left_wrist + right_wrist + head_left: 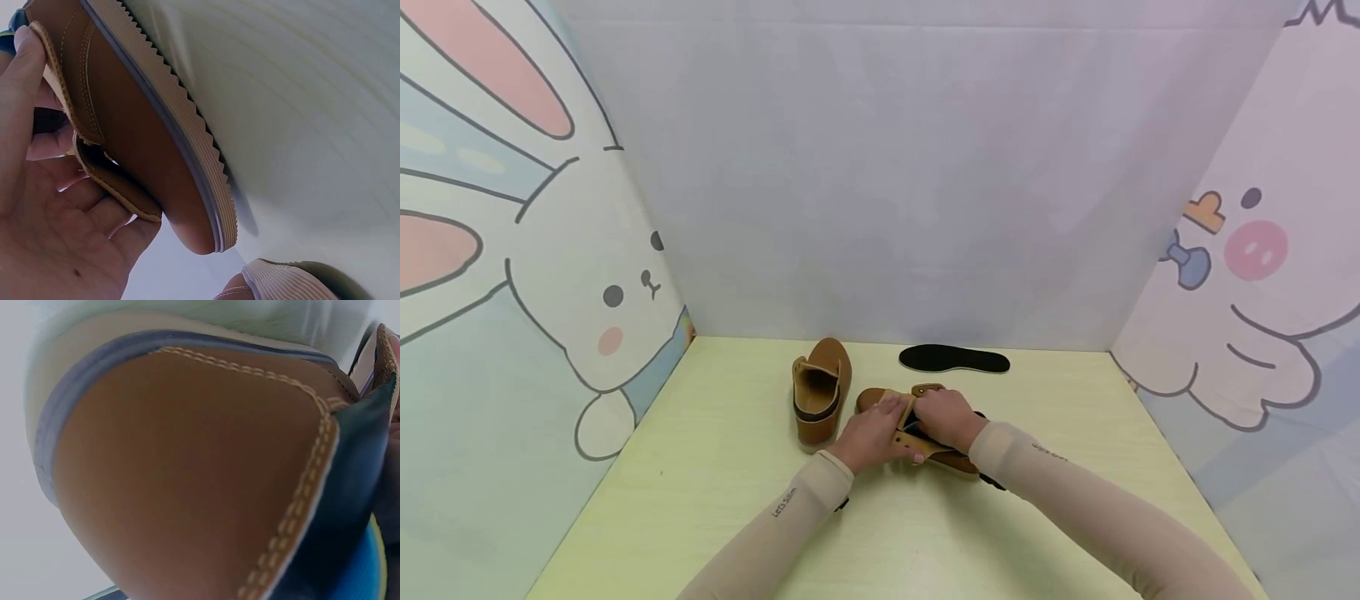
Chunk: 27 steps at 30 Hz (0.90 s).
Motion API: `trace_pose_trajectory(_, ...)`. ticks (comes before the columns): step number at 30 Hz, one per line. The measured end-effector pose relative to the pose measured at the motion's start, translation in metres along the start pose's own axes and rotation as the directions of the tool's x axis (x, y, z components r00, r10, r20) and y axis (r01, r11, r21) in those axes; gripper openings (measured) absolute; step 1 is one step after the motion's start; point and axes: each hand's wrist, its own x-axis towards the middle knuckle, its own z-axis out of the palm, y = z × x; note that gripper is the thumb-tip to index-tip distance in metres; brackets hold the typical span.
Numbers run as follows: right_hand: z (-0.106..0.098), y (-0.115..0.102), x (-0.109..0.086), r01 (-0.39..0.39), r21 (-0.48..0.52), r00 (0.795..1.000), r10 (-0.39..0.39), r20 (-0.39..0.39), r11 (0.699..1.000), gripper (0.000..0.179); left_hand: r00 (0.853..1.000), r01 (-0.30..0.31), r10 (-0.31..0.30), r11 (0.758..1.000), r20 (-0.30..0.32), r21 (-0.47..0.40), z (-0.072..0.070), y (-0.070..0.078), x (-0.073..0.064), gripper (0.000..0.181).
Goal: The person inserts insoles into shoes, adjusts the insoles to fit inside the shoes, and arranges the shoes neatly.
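Note:
A brown shoe (955, 460) lies with its toe to the left and its front flaps spread. My left hand (874, 433) grips it near the front: in the left wrist view, the thumb holds a side flap (59, 81) and the other fingers support the tongue (119, 187). My right hand (947, 417) reaches into the shoe's opening, its fingertips hidden inside; I cannot tell whether they grip anything. A blue insole with a yellow edge (365, 569) shows inside the dark collar (350, 481), behind the brown heel (187, 462).
The second brown shoe (816, 429) stands to the left, toe toward the back wall. A black insole (953, 358) lies behind the hands on the pale yellow table (700, 467). Cartoon-printed side panels and a plain back wall (895, 183) enclose the table.

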Motion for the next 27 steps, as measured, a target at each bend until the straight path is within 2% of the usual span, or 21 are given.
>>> trace_pose_trajectory(20,0.005,-0.004,0.003,-0.027,0.074,0.999,0.029,-0.025,0.997,0.015,1.0,-0.017,0.017,1.0,0.0,-0.016,-0.001,0.001,-0.001,0.104)
trace_pose_trajectory(27,0.01,-0.006,0.003,-0.043,0.162,0.996,0.055,-0.071,0.986,0.017,1.0,-0.011,0.011,1.0,0.001,-0.009,-0.001,0.001,-0.002,0.103)
